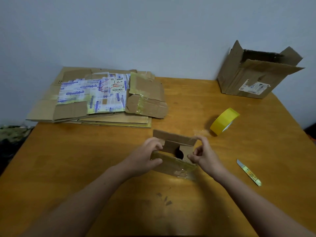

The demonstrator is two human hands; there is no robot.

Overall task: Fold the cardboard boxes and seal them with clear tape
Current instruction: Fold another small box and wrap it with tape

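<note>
A small cardboard box (172,164) stands at the middle of the wooden table (222,194), its top flaps partly folded in and old tape across its front. My left hand (145,156) grips its left end, thumb on the front and fingers curled over the top. At the right end my right hand (203,155) pinches the box's edge and flap. A yellowish roll of tape (224,121) stands on its edge just behind and to the right of the box. A small knife (248,172) lies on the table to the right of my right hand.
A stack of flattened cardboard boxes (95,98) with printed labels lies at the back left. An upright, larger cardboard box (253,74) with its top flaps open stands at the back right corner against the wall.
</note>
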